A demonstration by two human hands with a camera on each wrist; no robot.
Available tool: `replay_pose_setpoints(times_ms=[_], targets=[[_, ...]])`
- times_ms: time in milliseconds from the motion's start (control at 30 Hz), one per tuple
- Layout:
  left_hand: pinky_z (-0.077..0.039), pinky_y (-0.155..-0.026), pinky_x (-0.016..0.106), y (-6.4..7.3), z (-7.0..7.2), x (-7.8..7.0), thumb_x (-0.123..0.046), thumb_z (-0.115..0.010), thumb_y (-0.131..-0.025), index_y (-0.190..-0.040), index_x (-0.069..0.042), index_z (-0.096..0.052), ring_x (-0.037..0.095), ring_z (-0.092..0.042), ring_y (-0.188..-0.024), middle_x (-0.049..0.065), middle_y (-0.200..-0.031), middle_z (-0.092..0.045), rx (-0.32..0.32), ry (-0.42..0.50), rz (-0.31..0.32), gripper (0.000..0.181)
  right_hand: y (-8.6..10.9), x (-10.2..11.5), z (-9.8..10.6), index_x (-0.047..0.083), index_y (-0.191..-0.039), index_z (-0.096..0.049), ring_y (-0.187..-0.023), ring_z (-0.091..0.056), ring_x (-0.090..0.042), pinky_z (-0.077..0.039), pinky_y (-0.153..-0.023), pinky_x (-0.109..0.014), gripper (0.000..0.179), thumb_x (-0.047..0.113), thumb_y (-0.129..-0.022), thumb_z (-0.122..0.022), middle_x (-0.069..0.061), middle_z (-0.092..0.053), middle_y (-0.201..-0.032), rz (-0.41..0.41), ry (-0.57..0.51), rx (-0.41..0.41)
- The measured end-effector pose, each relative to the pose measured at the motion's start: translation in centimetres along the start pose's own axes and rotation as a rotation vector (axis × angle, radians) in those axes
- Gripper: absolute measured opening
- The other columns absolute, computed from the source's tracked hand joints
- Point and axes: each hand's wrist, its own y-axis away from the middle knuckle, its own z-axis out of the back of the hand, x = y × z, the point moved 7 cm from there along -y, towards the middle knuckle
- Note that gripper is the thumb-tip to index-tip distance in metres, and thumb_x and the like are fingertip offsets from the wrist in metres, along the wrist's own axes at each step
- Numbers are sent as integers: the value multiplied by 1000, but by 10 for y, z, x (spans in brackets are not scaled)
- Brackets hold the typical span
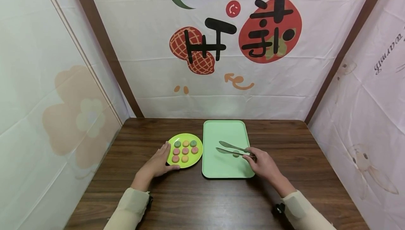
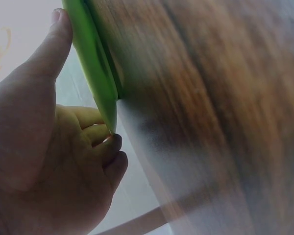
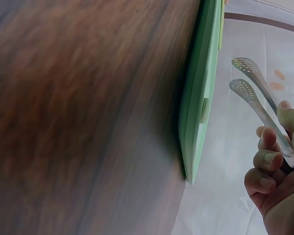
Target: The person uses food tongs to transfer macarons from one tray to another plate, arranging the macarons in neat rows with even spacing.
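My left hand (image 1: 157, 162) holds the rim of a yellow-green plate (image 1: 194, 159), the thumb at its near edge and the fingers along its left side. Several small macarons (image 1: 185, 150) in pink, yellow and green lie on it in rough rows. In my right hand (image 1: 265, 164) is a pair of metal tongs (image 1: 226, 144), gripped near the closed end with its two arms spread apart. Their perforated tips (image 3: 243, 88) show in the right wrist view. A single green macaron (image 1: 236, 155) lies on the light green tray (image 1: 221, 131), partly covered by the lower arm of the tongs.
The tray lies right beside the plate on a dark wood table (image 1: 196, 202). A printed white curtain (image 1: 142, 75) stands behind the table's far edge, with further curtains on both sides.
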Motion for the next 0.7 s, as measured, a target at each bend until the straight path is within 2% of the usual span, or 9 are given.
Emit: replay_pose_setpoints(times_ms=[200, 467, 700], targets=[[-18, -132, 59, -1, 0, 0, -62, -76, -95, -167, 11, -15, 45, -13, -163, 30, -176, -9, -7, -4, -6, 120, 7, -7, 5, -1, -120, -75, -71, -60, -1, -56, -61, -29, 30, 17, -97, -83, 5, -72, -84, -21, 12, -5], [-16, -133, 58, -2, -1, 1, -62, -75, -95, -167, 11, -14, 45, -12, -164, 30, -176, -9, -6, -18, -6, 119, 15, -16, 12, -3, -123, -74, -81, -73, -13, -62, -68, -35, 32, 15, -98, -82, -2, -79, -95, -76, 28, 2], [-15, -133, 58, -2, -2, 0, -62, -75, -95, -167, 11, -13, 44, -11, -164, 29, -176, -7, -2, -10, -5, 120, 20, -22, 17, -2, -124, -74, -80, -70, -10, -60, -67, -34, 31, 16, -99, -80, -1, -78, -97, -122, 49, 29]])
